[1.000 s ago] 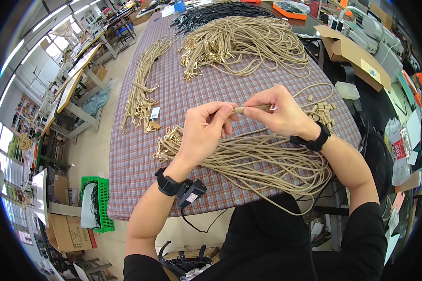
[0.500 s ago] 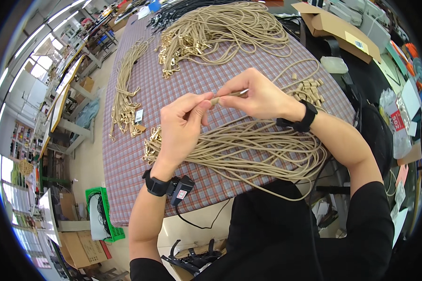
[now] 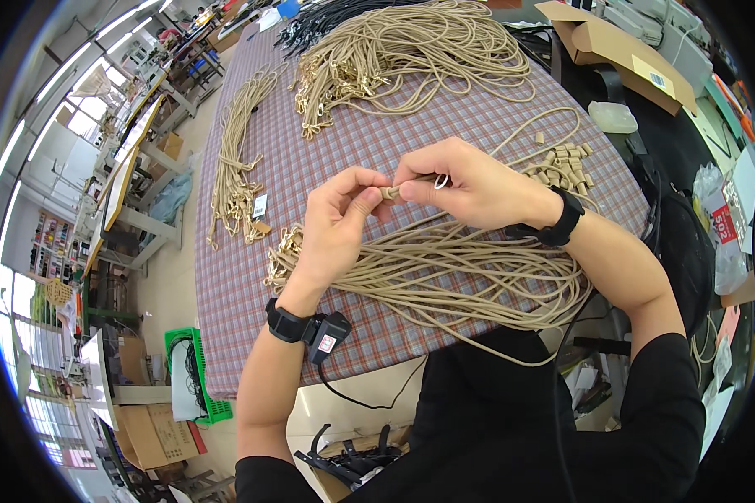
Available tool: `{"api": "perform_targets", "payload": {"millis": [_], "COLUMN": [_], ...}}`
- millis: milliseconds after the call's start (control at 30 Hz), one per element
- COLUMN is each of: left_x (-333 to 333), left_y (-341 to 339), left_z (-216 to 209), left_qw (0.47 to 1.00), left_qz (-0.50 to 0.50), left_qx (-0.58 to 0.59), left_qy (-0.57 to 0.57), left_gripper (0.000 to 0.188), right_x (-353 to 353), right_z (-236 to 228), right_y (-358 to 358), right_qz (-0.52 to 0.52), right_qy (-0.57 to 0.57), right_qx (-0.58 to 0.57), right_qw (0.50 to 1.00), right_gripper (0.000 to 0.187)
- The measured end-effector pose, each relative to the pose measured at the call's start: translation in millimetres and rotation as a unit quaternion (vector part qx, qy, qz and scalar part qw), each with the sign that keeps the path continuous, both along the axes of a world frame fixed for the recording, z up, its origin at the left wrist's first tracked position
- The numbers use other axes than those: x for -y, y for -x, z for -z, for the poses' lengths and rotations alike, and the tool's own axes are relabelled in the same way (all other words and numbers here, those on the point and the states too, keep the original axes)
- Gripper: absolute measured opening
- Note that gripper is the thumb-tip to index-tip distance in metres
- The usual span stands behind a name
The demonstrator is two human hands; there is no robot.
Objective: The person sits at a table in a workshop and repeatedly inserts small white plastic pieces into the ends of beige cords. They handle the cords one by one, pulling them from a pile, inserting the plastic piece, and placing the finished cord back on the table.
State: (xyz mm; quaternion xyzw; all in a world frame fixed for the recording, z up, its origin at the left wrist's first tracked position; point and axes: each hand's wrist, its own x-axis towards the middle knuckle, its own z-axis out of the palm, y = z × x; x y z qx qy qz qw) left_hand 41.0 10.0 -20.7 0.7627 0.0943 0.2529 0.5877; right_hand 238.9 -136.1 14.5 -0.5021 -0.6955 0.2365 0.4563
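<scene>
Progress: one tan sleeve, held above the desk, seems not finished; many loose sleeves lie waiting | Grip: left hand pinches sleeve, right hand pinches at its other end | Change: since half second ago, hold looks same, view slightly shifted

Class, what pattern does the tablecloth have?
The tablecloth has a red and grey-blue check, clearest in the head view.

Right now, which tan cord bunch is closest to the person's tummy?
The near bunch, partly hidden by the left hand. The left bunch and far bunch both lie farther up the table.
</scene>
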Motion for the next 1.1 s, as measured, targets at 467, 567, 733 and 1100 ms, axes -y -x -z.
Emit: {"api": "perform_targets", "payload": {"millis": [467, 567, 733, 1100], "left_x": [-8.5, -5.0, -9.6, -120.9], "left_y": [0.0, 4.0, 9.4, 73.9], "left_z": [3.9, -9.5, -14.6, -36.9], "left_qw": [0.996, 0.999, 0.995, 0.958], "left_qz": [0.047, 0.005, -0.032, -0.251], "left_qx": [-0.002, -0.031, -0.056, 0.06], "left_qy": [0.071, 0.042, -0.078, -0.122], "left_gripper": [0.017, 0.014, 0.01, 0.007], "right_x": [0.2, -1.0, -3.4, 10.2], "right_z": [4.7, 5.4, 6.0, -22.3], "right_y": [-5.0, -3.5, -4.8, -99.8], "right_qz": [-0.009, 0.026, 0.042, 0.282], "right_qy": [0.014, -0.016, -0.034, -0.181], "right_qx": [-0.022, 0.028, 0.086, 0.231], "right_qw": [1.0, 0.999, 0.995, 0.913], "right_gripper": [0.014, 0.014, 0.012, 0.018]}}
